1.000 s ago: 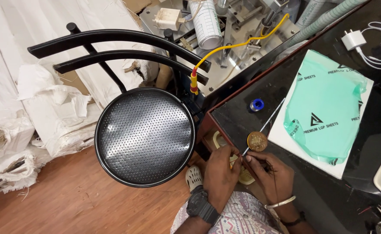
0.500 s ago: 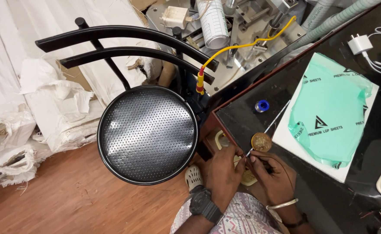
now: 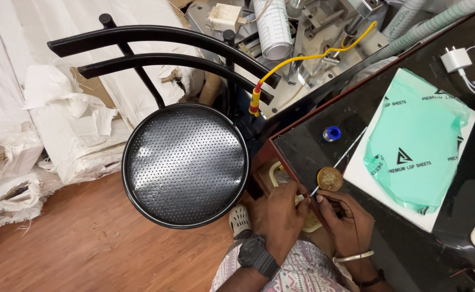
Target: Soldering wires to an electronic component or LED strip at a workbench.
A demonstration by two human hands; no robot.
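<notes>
My left hand [image 3: 278,216], with a black watch on its wrist, is curled at the edge of the dark table [image 3: 356,108], its fingertips pinched on a small pale part that is mostly hidden. My right hand [image 3: 345,219], wearing a metal bangle, meets it fingertip to fingertip and pinches the lower end of a thin silvery rod [image 3: 340,159]. The rod slants up and to the right across the table. A round brass-coloured tin [image 3: 330,178] lies just above my right fingers.
A small blue spool [image 3: 332,133] stands further back. A green plastic bag [image 3: 416,135] lies on a white sheet [image 3: 364,181] to the right, with a white charger [image 3: 456,58] beyond. A black perforated chair [image 3: 186,165] stands left of the table. Machine parts and a yellow cable [image 3: 313,57] lie behind.
Both hands stay together at the table edge with only small finger movements. The view has shifted slightly, so the chair sits a little further right.
</notes>
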